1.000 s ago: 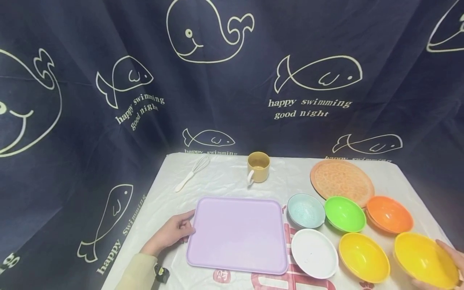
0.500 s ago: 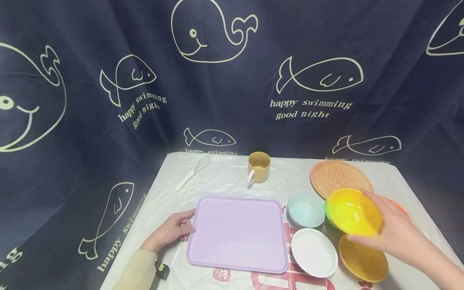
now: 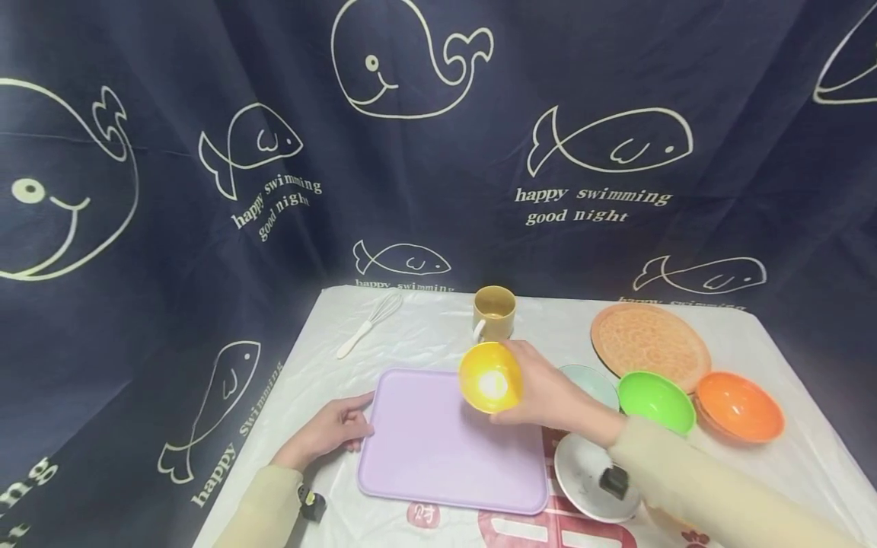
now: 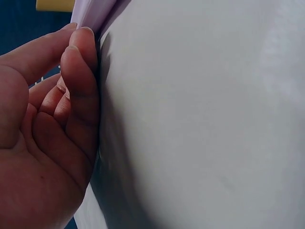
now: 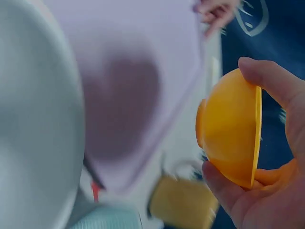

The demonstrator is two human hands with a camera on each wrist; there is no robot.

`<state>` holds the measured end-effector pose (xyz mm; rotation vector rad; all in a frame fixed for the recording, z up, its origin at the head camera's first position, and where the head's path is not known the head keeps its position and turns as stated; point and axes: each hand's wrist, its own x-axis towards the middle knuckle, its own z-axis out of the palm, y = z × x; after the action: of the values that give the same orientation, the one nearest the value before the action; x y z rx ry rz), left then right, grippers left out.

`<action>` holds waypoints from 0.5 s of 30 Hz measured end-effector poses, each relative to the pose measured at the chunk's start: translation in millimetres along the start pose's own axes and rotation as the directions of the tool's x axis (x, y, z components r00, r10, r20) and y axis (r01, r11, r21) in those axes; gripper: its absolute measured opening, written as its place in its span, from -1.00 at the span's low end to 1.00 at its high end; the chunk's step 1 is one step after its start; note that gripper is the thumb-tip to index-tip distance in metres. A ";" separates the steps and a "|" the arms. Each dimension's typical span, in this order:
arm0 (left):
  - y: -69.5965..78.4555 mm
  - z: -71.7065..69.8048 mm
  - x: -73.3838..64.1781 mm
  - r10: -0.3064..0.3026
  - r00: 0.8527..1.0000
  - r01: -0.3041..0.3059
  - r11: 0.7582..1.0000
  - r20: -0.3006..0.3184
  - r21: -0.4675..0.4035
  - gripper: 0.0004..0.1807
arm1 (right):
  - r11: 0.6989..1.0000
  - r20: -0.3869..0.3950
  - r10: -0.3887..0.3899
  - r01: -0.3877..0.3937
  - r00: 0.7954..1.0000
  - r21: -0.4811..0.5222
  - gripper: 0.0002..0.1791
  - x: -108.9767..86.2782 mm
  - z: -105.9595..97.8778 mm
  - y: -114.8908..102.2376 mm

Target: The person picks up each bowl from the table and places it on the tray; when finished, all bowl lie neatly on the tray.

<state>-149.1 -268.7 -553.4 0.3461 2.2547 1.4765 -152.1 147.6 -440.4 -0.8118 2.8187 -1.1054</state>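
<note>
My right hand (image 3: 541,384) grips a yellow bowl (image 3: 488,378) by its rim and side. It holds the bowl tilted over the upper right part of a lilac rectangular tray (image 3: 445,457). In the right wrist view, the thumb and fingers span the yellow bowl (image 5: 228,129), and a shadow falls on the tray (image 5: 176,62) below. At the tray's left edge, my left hand (image 3: 336,430) pinches the border; the left wrist view has its fingertips on the lilac edge (image 4: 90,14) with the other fingers curled in.
Right of the tray are a white bowl (image 3: 582,479), a pale blue bowl (image 3: 592,384), a green bowl (image 3: 654,399) and an orange bowl (image 3: 740,407). Behind stand a mustard mug (image 3: 495,312), a white whisk (image 3: 370,323) and a round orange-brown board (image 3: 651,342).
My right hand has carried the yellow bowl from the far right, across the other bowls, to above the tray. The left hand stays at the tray's edge.
</note>
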 end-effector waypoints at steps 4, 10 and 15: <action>-1.2 -0.8 1.5 -0.005 1.000 0.005 1.000 -0.004 -0.013 -0.20 | 0.999 0.071 0.027 -0.028 0.997 0.016 0.27 26.1 40.6 -1.0; -0.7 -1.7 0.8 -0.036 0.999 0.035 0.999 -0.013 -0.035 -0.19 | 0.994 0.151 0.092 -0.099 0.984 0.039 0.36 52.8 87.0 -17.2; -0.3 -1.4 -0.7 -0.029 1.000 0.028 0.999 -0.011 -0.044 -0.19 | 0.989 0.160 0.096 -0.113 0.982 0.096 0.38 67.9 110.9 -30.2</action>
<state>-149.1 -270.3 -553.0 0.2918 2.2235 1.5147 -176.0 27.1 -492.5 -0.6996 2.6198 -1.1119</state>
